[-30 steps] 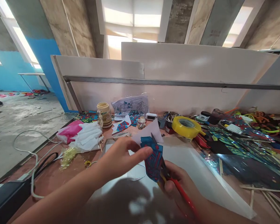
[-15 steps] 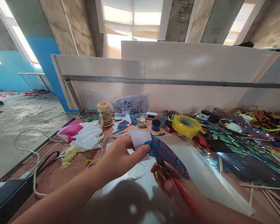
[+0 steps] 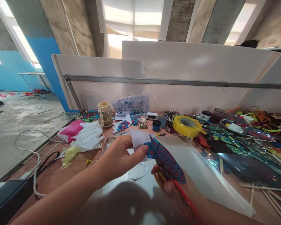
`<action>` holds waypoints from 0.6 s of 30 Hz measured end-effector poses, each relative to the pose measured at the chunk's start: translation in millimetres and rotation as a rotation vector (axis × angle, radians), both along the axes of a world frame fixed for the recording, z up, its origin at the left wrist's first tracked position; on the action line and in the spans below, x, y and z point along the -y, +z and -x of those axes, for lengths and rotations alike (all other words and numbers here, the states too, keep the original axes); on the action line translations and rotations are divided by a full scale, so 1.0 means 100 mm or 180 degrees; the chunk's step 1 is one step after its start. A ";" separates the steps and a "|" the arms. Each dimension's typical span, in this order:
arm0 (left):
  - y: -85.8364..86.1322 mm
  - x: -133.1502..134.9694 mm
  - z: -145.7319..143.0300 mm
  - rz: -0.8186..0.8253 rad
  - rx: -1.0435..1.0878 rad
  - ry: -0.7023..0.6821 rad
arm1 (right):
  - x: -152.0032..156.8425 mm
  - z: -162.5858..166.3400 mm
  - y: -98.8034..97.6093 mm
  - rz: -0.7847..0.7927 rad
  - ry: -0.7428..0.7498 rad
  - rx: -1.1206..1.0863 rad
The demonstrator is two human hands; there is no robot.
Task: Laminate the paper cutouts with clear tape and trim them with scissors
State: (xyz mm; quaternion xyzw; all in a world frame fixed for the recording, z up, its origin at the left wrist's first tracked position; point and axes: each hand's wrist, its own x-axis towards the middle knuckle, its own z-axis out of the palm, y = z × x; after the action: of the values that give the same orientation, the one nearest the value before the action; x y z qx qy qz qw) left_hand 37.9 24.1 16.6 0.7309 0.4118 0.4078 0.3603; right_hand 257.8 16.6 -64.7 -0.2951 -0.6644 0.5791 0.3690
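My left hand (image 3: 124,154) pinches a sheet of white paper (image 3: 139,139) that carries a blue and red patterned shape (image 3: 167,159), thumb on top and fingers behind. Red-handled scissors (image 3: 182,190) are in my right hand (image 3: 175,193), with fingers wrapped round the handles. The scissor tips show at the top edge of the paper, beside the patterned shape; that shape hides most of the blades. Below my hands lies a white sheet (image 3: 196,165), with a cut paper scrap (image 3: 139,172) near my left wrist.
A yellow tape roll (image 3: 187,125), a blue-labelled jar (image 3: 156,125) and a bamboo-like cup (image 3: 105,115) stand along the back. White gloves or cloth (image 3: 87,136) and a power strip (image 3: 11,200) lie left. Wooden sticks (image 3: 271,200) and shiny strips lie right.
The patterned shape has tilted downward and slightly left at its far end. The scissor tips show a little more above the paper's edge. Both hands keep their holds.
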 end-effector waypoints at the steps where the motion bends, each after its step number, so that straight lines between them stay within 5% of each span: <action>1: 0.00 0.00 0.00 -0.0016 -0.0008 0.0008 | -0.01 0.00 0.00 -0.0028 -0.0004 0.0006; 10: -0.01 0.01 0.01 0.0017 -0.0009 0.0052 | -0.08 -0.01 -0.09 -0.0282 -0.0046 0.0080; 18: 0.03 -0.03 0.04 -0.0203 0.0149 0.0046 | -0.04 0.01 -0.05 0.0084 -0.0252 0.0109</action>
State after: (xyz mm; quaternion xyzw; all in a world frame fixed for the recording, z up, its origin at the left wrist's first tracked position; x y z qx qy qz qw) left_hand 33.9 26.8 19.3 0.7292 0.3954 0.4403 0.3435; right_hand 256.9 20.9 -69.7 -0.3358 -0.6507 0.5677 0.3763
